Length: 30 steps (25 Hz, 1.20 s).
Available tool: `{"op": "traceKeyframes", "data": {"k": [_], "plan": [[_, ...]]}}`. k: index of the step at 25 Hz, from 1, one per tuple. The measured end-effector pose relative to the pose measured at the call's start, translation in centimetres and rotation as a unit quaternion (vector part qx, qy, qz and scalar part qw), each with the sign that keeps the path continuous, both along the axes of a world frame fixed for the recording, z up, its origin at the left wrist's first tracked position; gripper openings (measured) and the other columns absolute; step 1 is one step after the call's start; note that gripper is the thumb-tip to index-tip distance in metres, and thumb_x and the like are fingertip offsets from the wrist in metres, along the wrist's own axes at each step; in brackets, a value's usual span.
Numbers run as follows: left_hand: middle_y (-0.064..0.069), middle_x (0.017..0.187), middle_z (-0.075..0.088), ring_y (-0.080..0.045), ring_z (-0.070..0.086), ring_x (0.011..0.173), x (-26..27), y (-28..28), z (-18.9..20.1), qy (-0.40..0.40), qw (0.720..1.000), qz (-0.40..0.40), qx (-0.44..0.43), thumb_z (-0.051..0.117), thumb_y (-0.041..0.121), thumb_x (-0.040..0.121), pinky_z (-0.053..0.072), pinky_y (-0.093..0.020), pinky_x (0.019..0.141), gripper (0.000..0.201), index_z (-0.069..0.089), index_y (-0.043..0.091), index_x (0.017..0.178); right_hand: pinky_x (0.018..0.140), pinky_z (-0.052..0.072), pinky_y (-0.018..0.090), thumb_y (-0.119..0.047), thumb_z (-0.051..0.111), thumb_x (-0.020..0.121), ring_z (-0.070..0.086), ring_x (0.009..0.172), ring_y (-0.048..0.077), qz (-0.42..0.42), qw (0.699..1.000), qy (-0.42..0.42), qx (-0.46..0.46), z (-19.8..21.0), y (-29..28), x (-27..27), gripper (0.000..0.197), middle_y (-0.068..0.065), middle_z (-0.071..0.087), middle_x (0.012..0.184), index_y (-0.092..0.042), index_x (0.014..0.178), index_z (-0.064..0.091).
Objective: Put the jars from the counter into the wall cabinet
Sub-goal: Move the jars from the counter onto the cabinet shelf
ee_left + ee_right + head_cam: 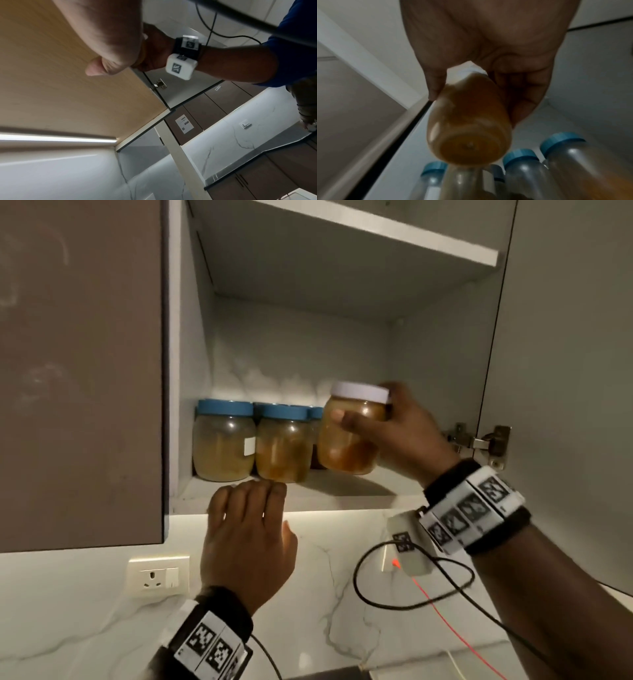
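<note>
Fig.: jar loading, mid-task. My right hand (404, 436) grips a white-lidded jar (351, 436) round its body, thumb on the near side, fingers wrapped behind; the jar hangs tilted, just above the lower shelf (342, 491) of the wall cabinet (191, 337), not yet set down. My left hand (248, 539) holds nothing: fingers relaxed, tips resting against the shelf's front edge.

Progress: at least three blue-lidded jars (224, 440) already stand on the shelf, left side, w/ more partly hidden behind; the right-wrist view shows four blue lids. Counter not in view, so I can't tell how many jars are left. This jar is, I judge, near its final spot.

Room & edges: right part of the shelf is bare, from the jar in hand across to the right wall; that is the open slot. The nearest blue-lidded jar (283, 445) sits just beside the held jar, poss. touching — risk of a knock. Upper shelf (394, 237) is well above the lid. Open door (565, 371) and hinge (486, 440) lie to the right of my wrist; closed door (82, 371) bounds the left.
</note>
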State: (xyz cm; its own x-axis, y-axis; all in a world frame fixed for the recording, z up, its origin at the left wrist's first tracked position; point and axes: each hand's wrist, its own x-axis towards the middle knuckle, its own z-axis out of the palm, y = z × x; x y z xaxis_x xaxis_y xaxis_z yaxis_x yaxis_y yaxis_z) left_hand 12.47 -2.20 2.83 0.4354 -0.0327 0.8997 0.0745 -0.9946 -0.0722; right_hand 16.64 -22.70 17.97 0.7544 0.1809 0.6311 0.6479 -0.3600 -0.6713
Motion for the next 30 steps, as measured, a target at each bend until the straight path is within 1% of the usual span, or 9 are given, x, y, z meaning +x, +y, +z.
{"op": "traceKeyframes", "data": {"k": [3, 6, 9, 17, 20, 23, 24, 27, 30], "plan": [[-0.017, 0.114, 0.068, -0.037, 0.061, 0.104, 0.1, 0.0, -0.1, 0.011, 1.000, -0.010, -0.003, 0.075, 0.029, 0.073, 0.042, -0.053, 0.098, 0.056, 0.067, 0.004, 0.123, 0.087, 0.065, 0.047, -0.047, 0.087, 0.079, 0.067, 0.109, 0.025, -0.041, 0.993, 0.078, -0.084, 0.2, 1.2, 3.5, 0.082, 0.002, 0.062, 0.126, -0.022, 0.142, 0.041], [-0.017, 0.114, 0.068, -0.037, 0.062, 0.104, 0.2, 0.0, -0.1, 0.018, 1.000, -0.017, -0.006, 0.076, 0.030, 0.073, 0.041, -0.053, 0.099, 0.056, 0.067, 0.005, 0.122, 0.090, 0.064, 0.048, -0.041, 0.091, 0.078, 0.066, 0.110, 0.026, -0.062, 0.987, 0.085, -0.124, 0.1, 1.6, 5.3, 0.080, 0.002, 0.063, 0.121, -0.023, 0.139, 0.043], [-0.016, 0.114, 0.067, -0.037, 0.061, 0.104, 0.4, 0.1, -0.1, 0.018, 1.000, -0.020, -0.006, 0.074, 0.031, 0.075, 0.040, -0.052, 0.099, 0.055, 0.065, 0.005, 0.123, 0.090, 0.064, 0.050, -0.045, 0.092, 0.074, 0.066, 0.111, 0.027, -0.052, 0.987, 0.088, -0.125, 0.0, 1.9, 5.9, 0.082, 0.002, 0.063, 0.121, -0.024, 0.138, 0.045], [-0.015, 0.119, 0.063, -0.036, 0.055, 0.111, -0.6, -0.3, 0.1, 0.022, 1.000, -0.016, -0.006, 0.067, 0.029, 0.079, 0.036, -0.050, 0.105, 0.053, 0.059, 0.006, 0.126, 0.102, 0.056, 0.046, -0.055, 0.085, 0.080, 0.065, 0.117, 0.026, -0.086, 0.989, 0.044, -0.113, -1.5, 1.3, 4.3, 0.095, 0.002, 0.065, 0.128, -0.018, 0.151, 0.033], [-0.015, 0.125, 0.060, -0.037, 0.053, 0.117, -1.1, -0.4, 0.2, 0.039, 0.999, -0.009, -0.009, 0.064, 0.033, 0.081, 0.033, -0.051, 0.110, 0.057, 0.055, 0.008, 0.131, 0.092, 0.059, 0.038, -0.053, 0.083, 0.083, 0.068, 0.107, 0.019, -0.119, 0.989, -0.053, -0.064, -2.9, -0.1, 0.7, 0.087, -0.003, 0.066, 0.117, -0.018, 0.149, 0.039], [-0.017, 0.139, 0.055, -0.040, 0.048, 0.130, -1.8, -0.7, -0.2, 0.047, 0.999, -0.011, -0.014, 0.059, 0.038, 0.083, 0.026, -0.055, 0.118, 0.067, 0.048, 0.008, 0.142, 0.080, 0.062, 0.032, -0.043, 0.081, 0.086, 0.073, 0.092, 0.016, -0.092, 0.974, -0.205, 0.014, -8.1, -1.9, -4.1, 0.062, -0.001, 0.071, 0.103, -0.010, 0.131, 0.053], [-0.018, 0.147, 0.049, -0.041, 0.043, 0.138, -2.2, -0.8, -0.9, 0.051, 0.998, -0.012, -0.017, 0.056, 0.039, 0.084, 0.022, -0.057, 0.121, 0.072, 0.043, 0.008, 0.148, 0.076, 0.061, 0.028, -0.039, 0.079, 0.089, 0.073, 0.088, 0.016, -0.073, 0.974, -0.213, 0.014, -11.0, -2.5, -5.4, 0.054, 0.000, 0.072, 0.098, -0.008, 0.126, 0.056], [-0.013, 0.167, 0.026, -0.036, 0.021, 0.155, -3.6, -1.0, -4.9, 0.065, 0.997, -0.017, -0.046, 0.050, 0.043, 0.087, 0.011, -0.057, 0.125, 0.081, 0.030, 0.013, 0.159, 0.073, 0.060, 0.031, -0.033, 0.079, 0.090, 0.072, 0.080, 0.014, -0.031, 0.991, -0.120, -0.047, -21.1, -3.7, -7.8, 0.040, -0.001, 0.072, 0.090, -0.012, 0.119, 0.061], [-0.011, 0.161, 0.038, -0.035, 0.031, 0.150, -5.3, -1.8, -13.9, 0.143, 0.983, -0.069, -0.092, 0.056, 0.040, 0.082, 0.017, -0.056, 0.124, 0.081, 0.036, 0.015, 0.156, 0.074, 0.061, 0.037, -0.035, 0.083, 0.085, 0.071, 0.076, 0.011, -0.032, 0.991, 0.052, -0.117, -32.9, -4.8, -7.8, 0.037, -0.005, 0.073, 0.087, -0.020, 0.113, 0.063]]}}
